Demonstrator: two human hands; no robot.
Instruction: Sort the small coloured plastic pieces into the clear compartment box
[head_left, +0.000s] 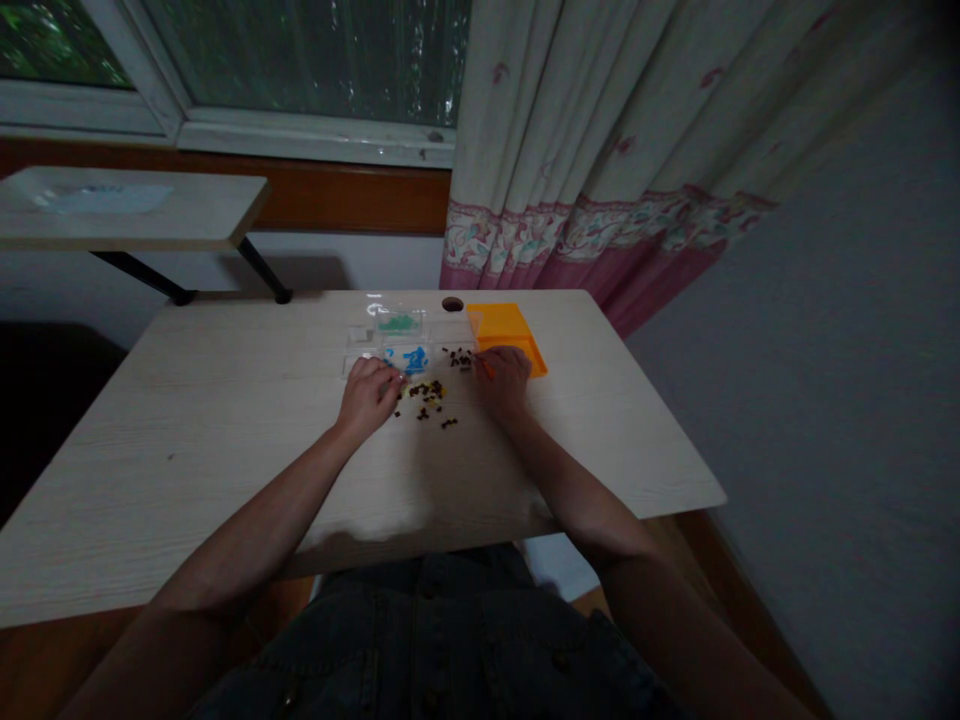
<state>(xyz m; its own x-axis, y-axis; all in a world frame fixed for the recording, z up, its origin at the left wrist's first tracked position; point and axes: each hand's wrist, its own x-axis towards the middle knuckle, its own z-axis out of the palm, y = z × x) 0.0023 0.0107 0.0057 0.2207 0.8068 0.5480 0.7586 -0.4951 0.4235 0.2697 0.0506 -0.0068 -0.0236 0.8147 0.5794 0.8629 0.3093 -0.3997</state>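
Note:
My left hand rests at the left of a loose pile of small dark brown and yellow pieces, its fingertips pinched together at the pile's edge. What those fingertips hold, if anything, is too small to make out. My right hand is closed around a thin orange tool, whose tip points toward dark pieces in the right part of a clear divided box. Blue pieces lie in the compartment beside them, and green pieces in one behind.
An open orange case lies just beyond my right hand. Behind the clear box is a round hole in the table. A raised shelf on black legs stands at the back left. A curtain hangs behind the table.

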